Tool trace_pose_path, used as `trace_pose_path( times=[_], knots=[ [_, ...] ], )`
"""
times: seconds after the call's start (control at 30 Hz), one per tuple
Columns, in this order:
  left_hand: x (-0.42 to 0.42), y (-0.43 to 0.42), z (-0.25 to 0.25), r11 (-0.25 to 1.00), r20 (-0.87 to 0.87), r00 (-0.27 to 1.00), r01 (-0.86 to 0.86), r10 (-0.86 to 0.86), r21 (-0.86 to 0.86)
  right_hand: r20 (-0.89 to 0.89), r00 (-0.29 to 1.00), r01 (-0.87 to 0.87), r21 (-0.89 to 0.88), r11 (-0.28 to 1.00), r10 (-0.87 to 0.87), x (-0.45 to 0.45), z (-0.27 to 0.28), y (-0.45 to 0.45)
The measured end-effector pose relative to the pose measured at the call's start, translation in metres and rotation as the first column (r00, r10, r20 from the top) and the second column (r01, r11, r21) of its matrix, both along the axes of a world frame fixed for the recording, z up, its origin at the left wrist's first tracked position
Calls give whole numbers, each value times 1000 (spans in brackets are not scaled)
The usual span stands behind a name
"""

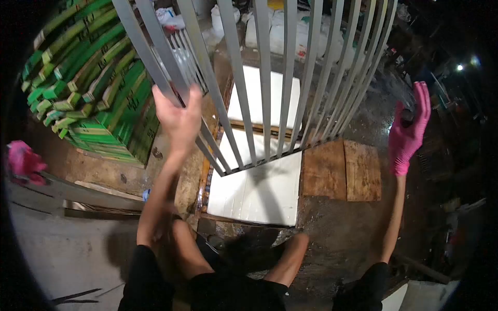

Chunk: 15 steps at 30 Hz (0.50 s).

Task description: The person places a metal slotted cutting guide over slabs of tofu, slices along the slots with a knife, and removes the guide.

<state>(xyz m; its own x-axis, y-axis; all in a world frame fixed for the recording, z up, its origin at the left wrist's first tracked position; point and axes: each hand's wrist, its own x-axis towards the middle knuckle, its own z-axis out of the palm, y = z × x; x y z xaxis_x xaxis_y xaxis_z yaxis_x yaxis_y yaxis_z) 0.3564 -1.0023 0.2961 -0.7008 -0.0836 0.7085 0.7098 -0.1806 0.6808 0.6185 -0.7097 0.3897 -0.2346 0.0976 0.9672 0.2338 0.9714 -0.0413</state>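
A grey slatted metal rack (264, 78) stands tilted in front of me, its lower edge over white slabs (254, 194). My bare left hand (179, 116) is wrapped round a bar at the rack's left side. Out to the right, my right hand (410, 129), in a pink glove, is raised away from the rack with its thumb apart from the fingers and nothing in it. Another white slab (249, 96) shows behind the bars.
Green-painted wooden pieces (98, 83) are stacked at the left. A pink glove (25, 160) lies at the far left. Brown boards (363, 171) lie right of the slabs. White sacks (282, 33) stand at the back.
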Motion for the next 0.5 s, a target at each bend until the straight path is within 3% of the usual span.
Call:
trace_pose_path(
  times=[0.07,0.13,0.23,0.3,0.37,0.43,0.47,0.5],
  knots=[
    [7,-5,31,997,44,997,61,-59,-54,-31,993,-105,181,978,113,2,87,-19],
    [28,-8,71,990,51,996,85,-80,-114,66,990,-136,222,966,124,17,166,-24],
    [68,-27,119,975,156,988,40,-6,-218,463,883,-109,40,993,78,42,268,-23],
    [81,-47,131,919,73,996,71,-47,-388,722,679,-32,-150,988,132,62,318,-25],
    [118,-58,153,921,247,969,112,-18,-374,846,475,51,-300,953,241,81,346,-32],
    [150,-83,141,874,284,959,149,-13,-462,873,341,103,-404,909,349,103,353,-43],
    [163,-96,130,859,287,957,169,-27,-483,831,371,71,-471,879,416,110,341,-53],
    [182,-118,118,864,269,961,193,-70,-465,842,316,107,-489,866,437,121,333,-64]
  ],
)
